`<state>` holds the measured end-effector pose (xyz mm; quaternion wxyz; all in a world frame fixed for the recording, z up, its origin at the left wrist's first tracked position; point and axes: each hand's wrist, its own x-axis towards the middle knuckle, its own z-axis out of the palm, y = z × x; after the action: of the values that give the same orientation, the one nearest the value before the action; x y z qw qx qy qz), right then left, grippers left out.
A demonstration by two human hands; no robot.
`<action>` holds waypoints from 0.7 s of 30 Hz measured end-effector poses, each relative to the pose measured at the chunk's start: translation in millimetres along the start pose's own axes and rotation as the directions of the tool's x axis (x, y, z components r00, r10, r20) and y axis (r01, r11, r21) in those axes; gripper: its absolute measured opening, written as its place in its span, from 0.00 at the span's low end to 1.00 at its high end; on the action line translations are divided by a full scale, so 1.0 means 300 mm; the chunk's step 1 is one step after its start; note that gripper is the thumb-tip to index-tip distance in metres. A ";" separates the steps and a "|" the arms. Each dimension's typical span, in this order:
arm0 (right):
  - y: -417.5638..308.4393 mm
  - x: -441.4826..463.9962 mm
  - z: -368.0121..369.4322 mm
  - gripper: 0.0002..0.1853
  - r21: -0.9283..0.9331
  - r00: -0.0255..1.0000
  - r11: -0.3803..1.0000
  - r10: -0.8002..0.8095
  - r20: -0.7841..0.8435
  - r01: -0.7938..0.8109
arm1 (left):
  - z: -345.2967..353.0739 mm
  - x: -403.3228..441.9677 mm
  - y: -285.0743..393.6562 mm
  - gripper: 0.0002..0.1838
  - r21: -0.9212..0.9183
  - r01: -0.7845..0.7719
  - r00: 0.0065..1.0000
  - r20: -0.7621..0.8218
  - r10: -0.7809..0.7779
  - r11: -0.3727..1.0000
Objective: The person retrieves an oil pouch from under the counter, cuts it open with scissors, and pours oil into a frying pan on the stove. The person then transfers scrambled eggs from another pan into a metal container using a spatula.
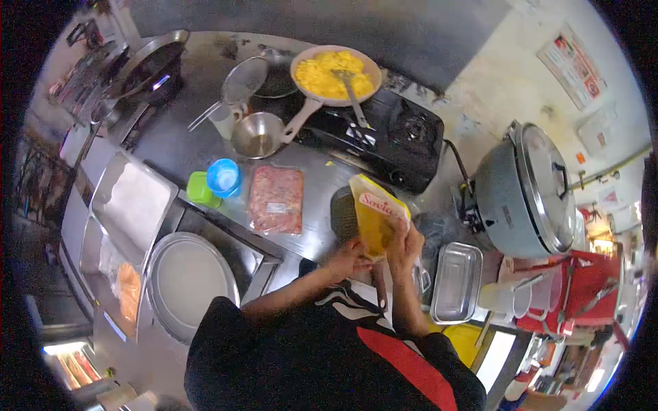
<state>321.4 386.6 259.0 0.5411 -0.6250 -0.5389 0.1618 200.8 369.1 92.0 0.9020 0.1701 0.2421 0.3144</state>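
Note:
A yellow pouch of cooking oil with "Sovia" printed on it is held in front of my body, tilted. My right hand is wrapped round its right side. With bent fingers, my left hand grips the lower left corner; its fingertips are partly hidden. Behind the pouch lies a dark pan, mostly covered by it, with a brown handle running toward me.
A pan of scrambled egg with a spatula sits on the black gas stove. Packed minced meat, a blue tub and a steel saucepan are left. Right are a metal tray and large cooker.

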 end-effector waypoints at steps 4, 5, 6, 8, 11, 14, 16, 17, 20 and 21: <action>-0.026 0.069 0.168 0.19 0.214 0.993 0.976 -0.062 0.105 0.039 | 0.045 -0.063 0.285 0.30 0.037 -0.107 0.968 -0.225 0.113 0.994; -0.032 0.076 0.211 0.17 0.299 0.990 0.952 -0.101 0.098 0.068 | 0.036 -0.087 0.331 0.30 0.042 -0.147 0.965 -0.212 0.153 0.988; -0.040 0.086 0.239 0.16 0.268 0.980 0.956 -0.155 0.121 0.118 | 0.021 -0.107 0.363 0.30 0.044 -0.185 0.961 -0.201 0.190 0.982; -0.109 0.117 0.296 0.15 0.217 0.952 0.951 -0.257 0.167 0.219 | 0.005 -0.147 0.434 0.30 0.103 -0.229 0.941 -0.232 0.247 0.968; -0.184 0.172 0.390 0.19 0.227 0.924 0.950 -0.274 0.268 0.216 | -0.001 -0.254 0.573 0.30 0.229 -0.274 0.917 -0.231 0.326 0.934; -0.369 0.251 0.524 0.15 0.369 0.902 0.901 -0.338 0.268 0.228 | -0.038 -0.349 0.751 0.29 0.271 -0.331 0.889 -0.233 0.395 0.904; -0.448 0.302 0.618 0.15 0.410 0.878 0.896 -0.328 0.348 0.172 | -0.095 -0.383 0.866 0.30 0.286 -0.495 0.818 -0.167 0.551 0.821; -0.497 0.325 0.680 0.16 0.469 0.863 0.868 -0.355 0.360 0.162 | -0.079 -0.442 0.935 0.32 0.315 -0.426 0.795 -0.317 0.517 0.848; -0.630 0.382 0.879 0.16 0.590 0.804 0.806 -0.383 0.454 0.050 | -0.158 -0.551 1.146 0.35 0.304 -0.404 0.802 -0.336 0.494 0.863; -0.635 0.401 0.954 0.17 0.589 0.764 0.807 -0.358 0.538 -0.037 | -0.162 -0.579 1.201 0.32 0.334 -0.400 0.733 -0.443 0.517 0.854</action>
<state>45.6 600.7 363.2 0.5035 -0.2937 -0.6678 0.4628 -119.3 531.9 274.5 0.6724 0.2304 0.4582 0.5337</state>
